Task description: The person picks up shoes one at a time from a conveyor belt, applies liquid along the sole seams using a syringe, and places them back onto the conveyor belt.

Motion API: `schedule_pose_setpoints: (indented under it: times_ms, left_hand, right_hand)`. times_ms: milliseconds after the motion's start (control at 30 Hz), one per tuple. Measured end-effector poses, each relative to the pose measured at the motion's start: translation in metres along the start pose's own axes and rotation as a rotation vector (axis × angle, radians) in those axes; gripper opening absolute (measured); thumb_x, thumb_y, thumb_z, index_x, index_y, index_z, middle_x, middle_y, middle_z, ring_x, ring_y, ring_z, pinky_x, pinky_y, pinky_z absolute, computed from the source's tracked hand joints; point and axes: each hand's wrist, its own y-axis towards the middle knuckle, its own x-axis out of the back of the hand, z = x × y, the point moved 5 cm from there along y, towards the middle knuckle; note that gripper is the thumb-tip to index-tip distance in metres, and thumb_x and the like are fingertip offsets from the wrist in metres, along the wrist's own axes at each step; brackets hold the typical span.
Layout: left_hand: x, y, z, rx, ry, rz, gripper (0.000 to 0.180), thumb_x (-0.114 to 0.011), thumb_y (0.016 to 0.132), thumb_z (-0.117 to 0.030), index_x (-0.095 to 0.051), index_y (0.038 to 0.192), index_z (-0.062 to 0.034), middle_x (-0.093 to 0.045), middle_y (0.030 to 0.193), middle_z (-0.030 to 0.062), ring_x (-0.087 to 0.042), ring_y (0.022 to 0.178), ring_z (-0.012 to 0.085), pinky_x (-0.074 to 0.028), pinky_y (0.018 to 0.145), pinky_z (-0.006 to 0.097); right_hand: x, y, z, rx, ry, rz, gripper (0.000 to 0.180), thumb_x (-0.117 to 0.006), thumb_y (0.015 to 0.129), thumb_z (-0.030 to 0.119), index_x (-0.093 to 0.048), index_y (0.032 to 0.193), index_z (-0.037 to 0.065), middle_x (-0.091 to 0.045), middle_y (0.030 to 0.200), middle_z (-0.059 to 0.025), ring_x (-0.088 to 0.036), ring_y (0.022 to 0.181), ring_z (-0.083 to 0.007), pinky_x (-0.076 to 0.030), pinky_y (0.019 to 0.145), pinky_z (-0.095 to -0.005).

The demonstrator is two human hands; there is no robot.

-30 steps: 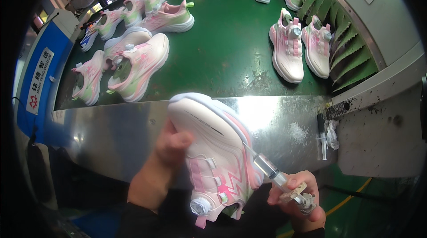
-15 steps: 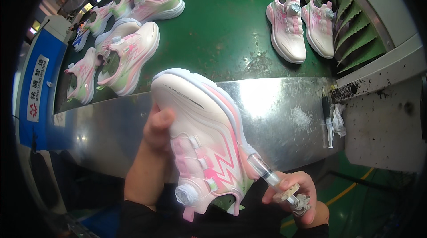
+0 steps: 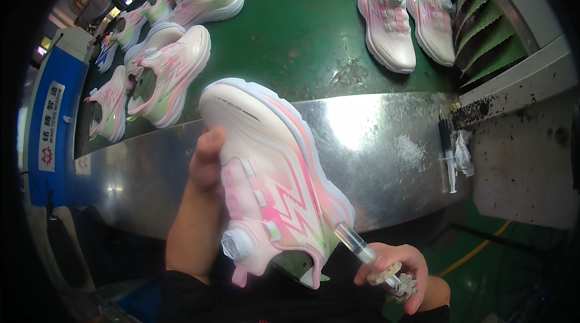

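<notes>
A pink, white and green sneaker (image 3: 275, 160) is held up in front of me, toe away and its side turned upward. My left hand (image 3: 206, 157) grips it at the left near the toe, the thumb showing and most fingers hidden behind the shoe. A white dial (image 3: 237, 244) sits by its tongue. In my right hand (image 3: 399, 268) is a clear syringe (image 3: 356, 244), with wrapping around its finger flange and plunger end. The syringe's tip meets the seam between upper and sole near the heel; its exact contact is hard to make out.
Beyond a metal ledge (image 3: 386, 184) lies a green belt (image 3: 290, 39) with several similar sneakers (image 3: 175, 75) at left and a pair (image 3: 389, 27) at right. A second syringe (image 3: 448, 160) and crumpled white tissue (image 3: 464, 152) lie by the right machine wall. A blue machine housing (image 3: 63, 105) stands left.
The sneaker has shifted slightly left and up in view, turning a little. The syringe tip now sits farther back along the sole seam, toward the heel. Both hands keep their grips.
</notes>
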Motion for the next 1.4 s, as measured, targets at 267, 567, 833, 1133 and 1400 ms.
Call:
schedule_pose_setpoints:
  times_ms: [267,567,833,1133,1400]
  left_hand:
    - [0.006,0.005,0.0,0.1,-0.02,0.013,0.053,-0.054,0.084,-0.037,-0.046,0.124,-0.0028,-0.057,0.116,0.0153,-0.058,0.104,0.0257,-0.049,0.089,0.041]
    - [-0.006,0.01,0.009,0.156,-0.21,0.008,0.045,-0.055,0.086,-0.031,-0.048,0.122,-0.0052,-0.059,0.113,0.0138,-0.061,0.1,0.026,-0.051,0.086,0.041]
    - [0.004,0.008,0.009,0.143,-0.189,-0.041,0.057,-0.057,0.083,-0.037,-0.043,0.126,-0.002,-0.056,0.116,0.0166,-0.056,0.106,0.0269,-0.045,0.092,0.04]
    - [0.01,-0.006,0.01,0.22,-0.212,-0.205,0.055,-0.057,0.083,-0.038,-0.046,0.124,-0.0034,-0.057,0.115,0.0161,-0.057,0.105,0.0283,-0.046,0.091,0.044]
    - [0.024,-0.033,-0.012,0.291,0.144,-0.343,0.058,-0.057,0.082,-0.042,-0.046,0.122,-0.0011,-0.056,0.118,0.019,-0.057,0.105,0.0329,-0.045,0.092,0.051]
  right_hand:
    - [-0.009,-0.01,0.005,-0.097,-0.18,-0.096,0.081,-0.08,0.06,0.051,-0.051,0.116,0.0,-0.057,0.087,-0.0148,-0.055,0.078,-0.0249,-0.044,0.068,-0.0339]
    - [-0.001,-0.022,0.004,-0.002,-0.167,0.014,0.073,-0.081,0.065,0.034,-0.05,0.12,-0.004,-0.062,0.097,-0.0207,-0.059,0.089,-0.0229,-0.041,0.069,-0.0302]
    - [0.003,-0.03,-0.001,0.068,-0.203,-0.073,0.07,-0.08,0.065,0.041,-0.055,0.114,-0.002,-0.065,0.089,-0.0146,-0.063,0.078,-0.0279,-0.039,0.068,-0.0335]
    - [0.011,-0.037,-0.005,0.056,-0.225,-0.074,0.072,-0.083,0.059,0.037,-0.056,0.114,-0.002,-0.064,0.09,-0.0172,-0.057,0.079,-0.0241,-0.039,0.067,-0.0327]
    - [0.02,-0.035,-0.018,0.092,-0.225,-0.07,0.069,-0.081,0.064,0.034,-0.054,0.117,0.0,-0.063,0.098,-0.0093,-0.048,0.072,-0.0149,-0.037,0.06,-0.0266]
